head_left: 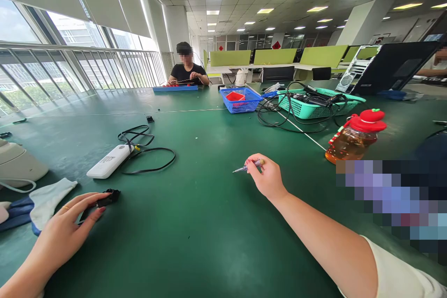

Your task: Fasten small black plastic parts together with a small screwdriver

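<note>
My left hand (pixel 75 221) is closed on a small black object (pixel 109 198) at the left of the green table (pixel 195 223); its fingers cover part of it. Between the fingers of my right hand (pixel 267 177), right of the middle, is a small screwdriver (pixel 249 166), its thin metal tip pointing left. A white power bank (pixel 111 161) lies beyond my left hand, with a black cable (pixel 153 150) looped beside it.
Blue and white gloves (pixel 52 198) lie at the left. Farther back stand a blue basket (pixel 240 106) and a green basket (pixel 305 111) with black cables. A red-capped bottle (pixel 352 142) stands at the right. A person (pixel 186 67) sits across the table.
</note>
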`<state>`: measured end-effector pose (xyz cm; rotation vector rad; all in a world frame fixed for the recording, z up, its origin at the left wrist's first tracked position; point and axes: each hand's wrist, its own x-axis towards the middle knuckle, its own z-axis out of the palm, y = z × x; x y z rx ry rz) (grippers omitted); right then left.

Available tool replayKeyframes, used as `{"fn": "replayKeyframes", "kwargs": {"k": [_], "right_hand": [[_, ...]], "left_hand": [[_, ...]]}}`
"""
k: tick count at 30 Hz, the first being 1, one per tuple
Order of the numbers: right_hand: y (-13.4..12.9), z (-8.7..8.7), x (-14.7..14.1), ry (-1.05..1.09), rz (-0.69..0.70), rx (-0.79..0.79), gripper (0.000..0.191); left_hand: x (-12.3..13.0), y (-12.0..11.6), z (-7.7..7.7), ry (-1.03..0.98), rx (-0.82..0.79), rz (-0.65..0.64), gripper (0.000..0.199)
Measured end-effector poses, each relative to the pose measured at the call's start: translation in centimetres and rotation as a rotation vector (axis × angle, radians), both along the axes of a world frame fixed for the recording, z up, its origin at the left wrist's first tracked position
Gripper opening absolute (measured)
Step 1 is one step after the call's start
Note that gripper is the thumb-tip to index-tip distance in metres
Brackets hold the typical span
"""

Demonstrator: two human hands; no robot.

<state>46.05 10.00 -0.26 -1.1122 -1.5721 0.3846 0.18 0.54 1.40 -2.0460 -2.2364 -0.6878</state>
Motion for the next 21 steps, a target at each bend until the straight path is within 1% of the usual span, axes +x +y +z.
{"fn": "replayKeyframes", "kwargs": {"k": [1,6,8,9,11,13,16,18,21], "right_hand": [[0.0,0.0,0.0,-0.002,-0.003,0.001,0.019],[-0.1,0.1,0.0,-0.011,-0.008,0.005,0.019],[-0.1,0.1,0.0,-0.01,-0.011,0.002,0.019],[-0.1,0.1,0.0,-0.008,-0.014,-0.001,0.019],[-0.1,0.1,0.1,-0.005,-0.019,-0.005,0.019],[-0.1,0.0,0.1,-0.004,-0.017,-0.004,0.019],[-0.1,0.0,0.1,-0.001,-0.008,0.005,0.019],[-0.1,0.1,0.1,0.0,-0.002,0.014,0.019],[-0.1,0.1,0.0,-0.009,0.0,0.024,0.019]], "left_hand": [[0.1,0.0,0.3,0.002,0.005,0.033,0.03],[1.2,-0.1,1.6,-0.046,-0.086,0.201,0.046],[1.6,0.0,2.1,-0.023,-0.094,0.244,0.045],[1.7,0.0,2.3,0.003,-0.085,0.246,0.043],[1.5,0.3,2.4,0.066,-0.033,0.184,0.038],[0.7,0.8,2.4,0.135,0.036,0.081,0.035],[-0.9,1.8,2.0,0.214,0.116,-0.052,0.044],[-1.8,2.4,1.7,0.254,0.135,-0.104,0.05],[-2.7,2.8,1.1,0.274,0.129,-0.151,0.05]]}}
